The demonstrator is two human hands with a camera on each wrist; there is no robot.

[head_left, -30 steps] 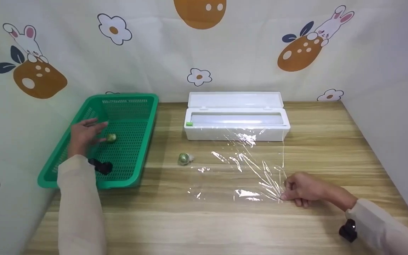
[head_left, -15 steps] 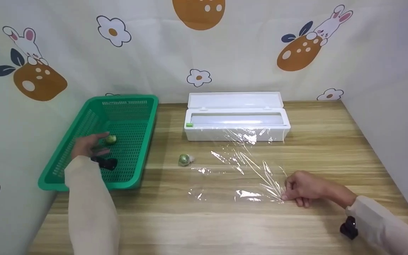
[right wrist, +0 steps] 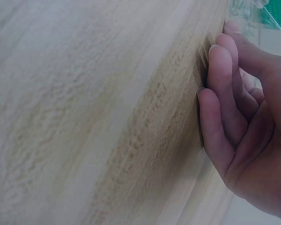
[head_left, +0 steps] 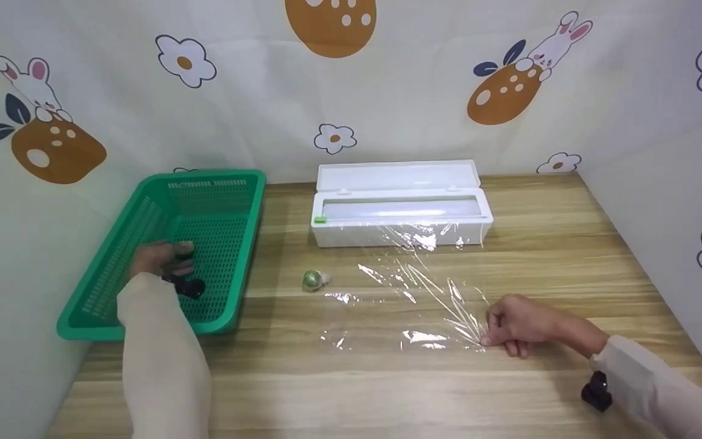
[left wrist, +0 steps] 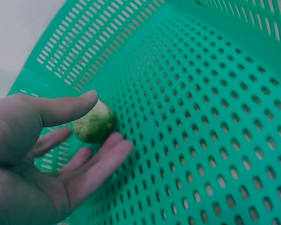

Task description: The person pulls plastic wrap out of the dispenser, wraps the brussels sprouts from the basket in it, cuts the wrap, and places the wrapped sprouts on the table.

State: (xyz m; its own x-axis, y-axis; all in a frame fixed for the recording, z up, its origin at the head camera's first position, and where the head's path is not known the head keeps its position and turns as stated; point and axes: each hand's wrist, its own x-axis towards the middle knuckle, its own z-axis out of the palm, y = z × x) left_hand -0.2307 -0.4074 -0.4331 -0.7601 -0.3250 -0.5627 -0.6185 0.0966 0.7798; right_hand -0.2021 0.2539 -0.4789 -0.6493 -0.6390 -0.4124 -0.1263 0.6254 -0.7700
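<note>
My left hand [head_left: 157, 258] reaches down into a green plastic basket [head_left: 255, 235]. In the left wrist view a small round green-and-white vegetable [left wrist: 97, 125], like a Brussels sprout, lies between its spread thumb and fingers. The fingers do not close round it; in the head view the hand hides it. With thumb and index finger my right hand [head_left: 518, 326] pinches the near right corner of a sheet of clear cling film [head_left: 430, 305]. That sheet stretches over the table from a white dispenser box [head_left: 400, 235]. In the right wrist view the other fingers curl near the tabletop.
A small film-wrapped green ball [head_left: 312, 280] lies on the wooden table [head_left: 339, 396], beside the sheet's left edge. The dispenser's lid [head_left: 397, 175] stands raised, with a green slider [head_left: 320, 219] at its left end. A patterned cloth [head_left: 253, 110] hangs behind and at the sides.
My left hand has moved lower and slightly right inside the basket, over the vegetable, which the head view showed before. The right hand still pinches the film corner. The head view has shifted slightly.
</note>
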